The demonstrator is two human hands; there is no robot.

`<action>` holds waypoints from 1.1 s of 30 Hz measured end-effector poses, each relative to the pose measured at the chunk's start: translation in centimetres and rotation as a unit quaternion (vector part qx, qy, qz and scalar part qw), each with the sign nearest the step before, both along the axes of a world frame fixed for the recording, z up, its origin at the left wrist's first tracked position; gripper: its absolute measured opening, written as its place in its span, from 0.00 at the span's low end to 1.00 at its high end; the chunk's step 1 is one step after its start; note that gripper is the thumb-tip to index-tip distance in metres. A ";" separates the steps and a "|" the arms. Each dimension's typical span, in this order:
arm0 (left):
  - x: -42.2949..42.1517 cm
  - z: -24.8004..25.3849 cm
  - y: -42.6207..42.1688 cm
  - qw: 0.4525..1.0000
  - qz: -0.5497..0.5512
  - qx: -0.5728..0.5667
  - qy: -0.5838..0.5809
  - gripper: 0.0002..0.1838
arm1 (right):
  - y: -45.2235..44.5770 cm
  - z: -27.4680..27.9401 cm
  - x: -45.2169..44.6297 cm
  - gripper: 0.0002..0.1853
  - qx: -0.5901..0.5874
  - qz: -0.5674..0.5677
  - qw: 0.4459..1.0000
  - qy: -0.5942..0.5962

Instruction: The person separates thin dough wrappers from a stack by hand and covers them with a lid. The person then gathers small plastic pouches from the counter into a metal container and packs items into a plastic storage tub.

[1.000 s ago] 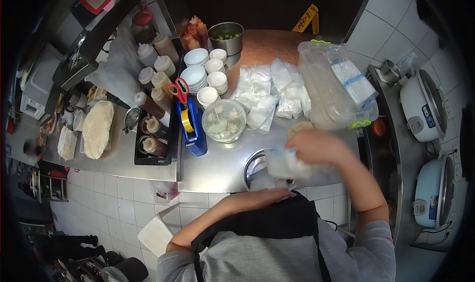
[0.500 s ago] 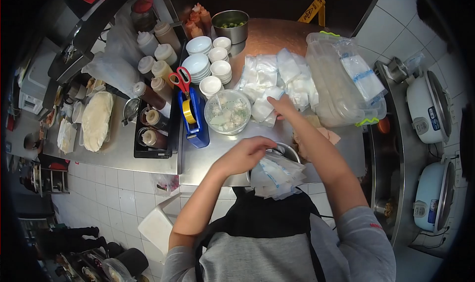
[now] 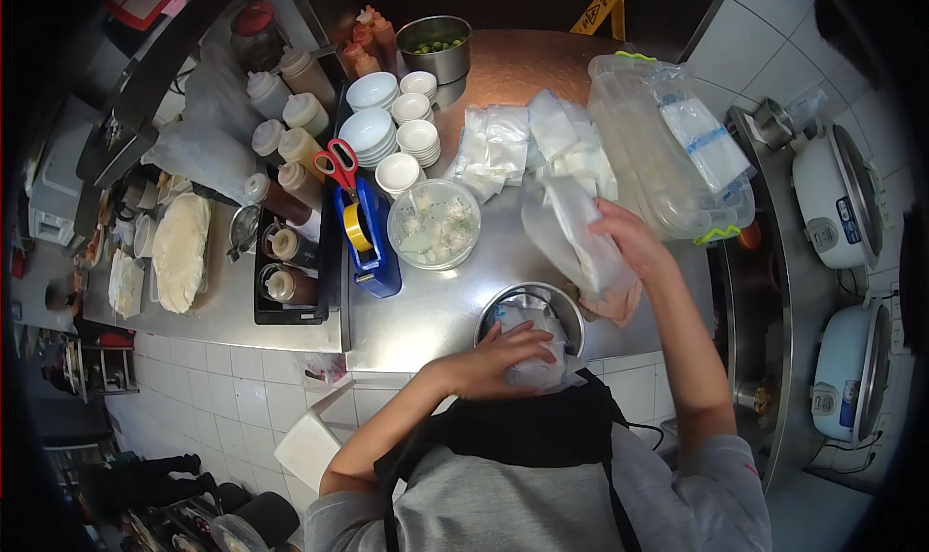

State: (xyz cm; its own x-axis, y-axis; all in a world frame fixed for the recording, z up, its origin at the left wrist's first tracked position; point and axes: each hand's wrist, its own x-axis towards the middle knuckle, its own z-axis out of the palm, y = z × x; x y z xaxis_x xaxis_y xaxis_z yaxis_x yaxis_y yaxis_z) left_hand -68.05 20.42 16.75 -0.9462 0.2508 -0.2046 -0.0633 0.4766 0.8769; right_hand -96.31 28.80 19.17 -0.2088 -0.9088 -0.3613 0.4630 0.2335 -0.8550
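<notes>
My left hand (image 3: 498,360) has its fingers spread over white packets (image 3: 530,331) that lie in a round metal bowl (image 3: 575,312) at the table's front edge. My right hand (image 3: 631,238) pinches a clear plastic bag (image 3: 571,225) by its right side, above the steel table and to the right of the bowl. A heap of flat white packets (image 3: 503,146) lies behind the bag. Beneath my right hand, a crumpled pinkish cloth (image 3: 612,305) shows in part. A clear tub (image 3: 434,225) of chopped food stands left of the bag.
A blue tape dispenser (image 3: 373,252) holds red-handled scissors (image 3: 339,165). Stacked white bowls (image 3: 368,131) and squeeze bottles (image 3: 305,112) stand at the left. A lidded plastic box (image 3: 648,155) lies at the right, near two rice cookers (image 3: 837,208). Behind is a metal pot (image 3: 435,59).
My right hand has lifted the plastic bag from the packet heap and drawn it right and nearer. My left hand has moved down onto the packets in the bowl.
</notes>
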 end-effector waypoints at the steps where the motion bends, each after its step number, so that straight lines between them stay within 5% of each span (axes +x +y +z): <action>1: 0.7 -0.2 0.4 1.000 -0.008 -0.023 -0.002 0.30 | 0.9 0.3 0.2 0.26 0.004 0.032 0.999 0.033; 4: 1.5 -1.1 1.2 0.992 -0.060 -0.114 -0.001 0.41 | 3.2 0.7 1.8 0.28 0.055 0.082 0.991 0.091; 10: 1.5 -0.2 1.3 0.996 0.062 -0.032 0.054 0.38 | 6.3 -0.3 5.6 0.32 0.050 -0.033 0.977 -0.205; 13: 1.2 1.1 0.1 0.928 0.326 0.123 0.133 0.34 | 7.8 -2.3 5.7 0.32 -0.018 -0.005 0.919 -0.394; 14: 0.4 2.7 0.0 0.895 0.382 0.073 0.218 0.34 | 8.2 -3.1 5.6 0.32 -0.047 0.023 0.886 -0.461; 16: -1.5 5.4 -0.4 0.891 0.356 0.028 0.280 0.30 | 8.0 -3.4 6.4 0.32 -0.051 0.072 0.905 -0.417; 18: -2.5 7.1 -1.7 0.894 0.296 -0.027 0.335 0.25 | 7.2 -3.1 7.3 0.32 -0.128 0.126 0.962 -0.203; 19: -2.9 7.7 -2.4 0.898 0.249 -0.056 0.357 0.23 | 6.8 -2.8 7.6 0.32 -0.197 0.148 0.969 -0.003; 21: -3.0 8.2 -3.6 0.909 0.190 -0.032 0.369 0.18 | 6.6 -1.8 7.8 0.33 -0.173 0.105 0.978 0.051; 23: -2.4 7.8 -5.1 0.921 0.165 0.070 0.347 0.14 | 6.8 0.3 7.8 0.33 -0.046 -0.003 0.989 -0.140; 24: -1.8 7.3 -5.2 0.907 0.183 0.227 0.304 0.12 | 6.9 1.5 7.9 0.34 -0.009 -0.056 0.982 -0.181; 29: -1.2 4.1 -4.8 0.637 0.139 0.707 0.274 0.08 | 7.6 4.0 7.0 0.35 -0.093 -0.211 0.971 0.060; 31: -1.1 5.5 -3.9 0.480 0.111 0.846 0.206 0.12 | 7.1 6.1 7.5 0.34 -0.114 -0.197 0.974 0.019; 33: -0.9 5.7 -3.7 0.449 0.105 0.871 0.168 0.15 | 6.8 7.8 8.0 0.33 -0.131 -0.168 0.977 -0.021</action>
State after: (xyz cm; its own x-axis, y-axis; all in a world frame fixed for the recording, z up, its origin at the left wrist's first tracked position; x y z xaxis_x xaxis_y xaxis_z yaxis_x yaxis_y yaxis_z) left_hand -68.91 16.76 22.48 -0.8901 -0.3491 0.2928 0.3295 -0.9370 -0.1155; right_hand -88.32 35.62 26.94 -0.5008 -0.8542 -0.1400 0.5126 -0.1623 -0.8431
